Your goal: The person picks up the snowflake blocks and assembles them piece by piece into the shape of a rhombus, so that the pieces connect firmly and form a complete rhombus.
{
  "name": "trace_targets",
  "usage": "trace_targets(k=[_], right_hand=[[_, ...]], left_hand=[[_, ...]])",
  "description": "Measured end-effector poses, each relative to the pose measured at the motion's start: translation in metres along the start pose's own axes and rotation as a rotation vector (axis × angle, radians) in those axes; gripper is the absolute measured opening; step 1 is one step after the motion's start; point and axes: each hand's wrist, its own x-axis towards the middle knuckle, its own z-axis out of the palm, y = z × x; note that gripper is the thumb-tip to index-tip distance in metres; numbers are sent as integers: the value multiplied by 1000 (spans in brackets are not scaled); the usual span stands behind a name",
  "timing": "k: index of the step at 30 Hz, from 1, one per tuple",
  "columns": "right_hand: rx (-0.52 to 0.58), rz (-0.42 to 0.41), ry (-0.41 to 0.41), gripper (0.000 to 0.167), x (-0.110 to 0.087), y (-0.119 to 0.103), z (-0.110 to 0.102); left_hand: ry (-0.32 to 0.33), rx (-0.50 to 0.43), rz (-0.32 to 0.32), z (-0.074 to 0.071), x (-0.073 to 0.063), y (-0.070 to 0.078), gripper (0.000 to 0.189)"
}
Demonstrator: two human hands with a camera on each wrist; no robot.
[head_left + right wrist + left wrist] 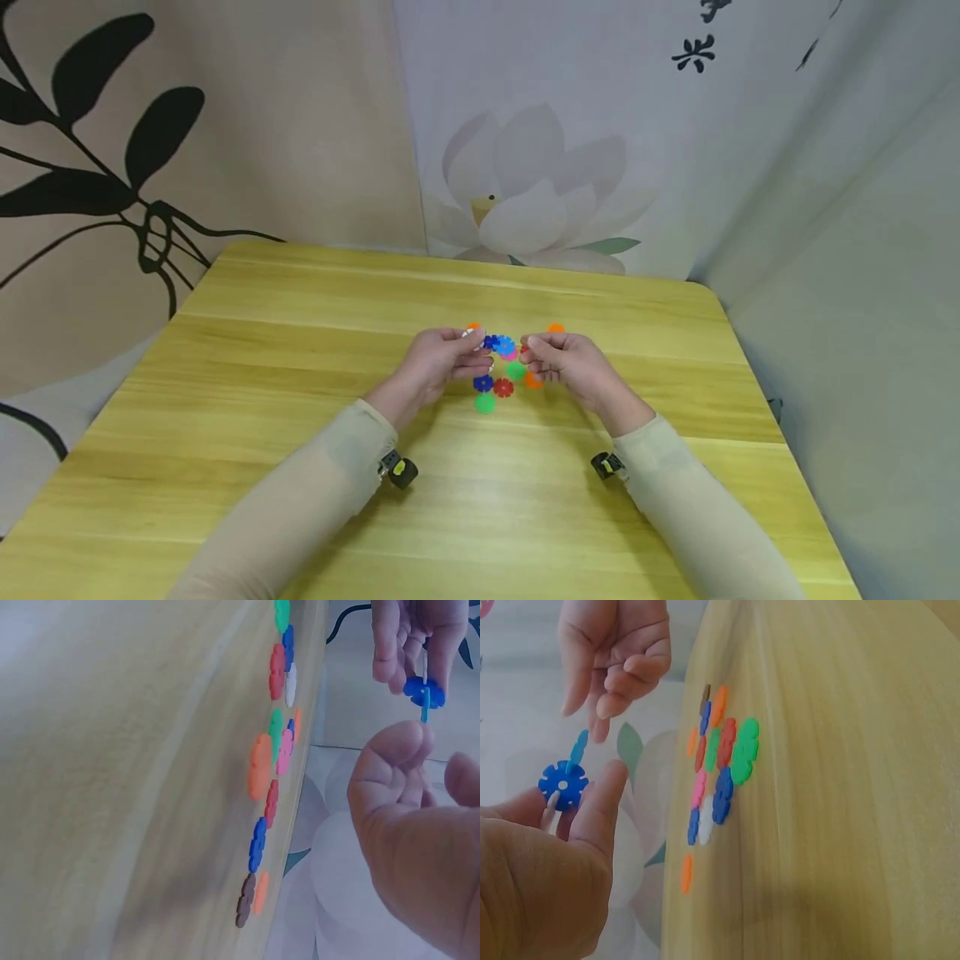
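Three flower-shaped plastic discs are joined in a short chain: a white disc (pixel 552 811), a dark blue disc (pixel 571 784) and a light blue disc (pixel 578 752). My left hand (pixel 441 364) pinches the white end between thumb and fingers, above the table. Facing it, my right hand (pixel 573 367) hovers beside the light blue end with nothing in its grasp. In the right wrist view its thumb (pixel 463 780) stands apart from the loosely bent fingers, whose tips overlap the light blue disc's edge.
Below the hands, several loose discs lie on the wooden table (pixel 480 517): a green disc (pixel 485 403), a red disc (pixel 503 387), a blue disc (pixel 483 383), a brown disc (pixel 245 901) and others. Beyond the table's far edge hangs a printed curtain (pixel 540 167).
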Motion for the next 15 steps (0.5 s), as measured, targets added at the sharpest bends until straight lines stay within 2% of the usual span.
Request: trace_targets(k=[8, 11, 15], right_hand=[[-39, 10, -6, 38, -2, 7, 2], [-68, 0, -22, 39, -3, 8, 6], [-69, -16, -3, 36, -3, 10, 10]], left_hand=[[-22, -2, -18, 0, -2, -8, 46], [-42, -11, -25, 2, -3, -10, 44], [-65, -5, -28, 6, -3, -12, 39]])
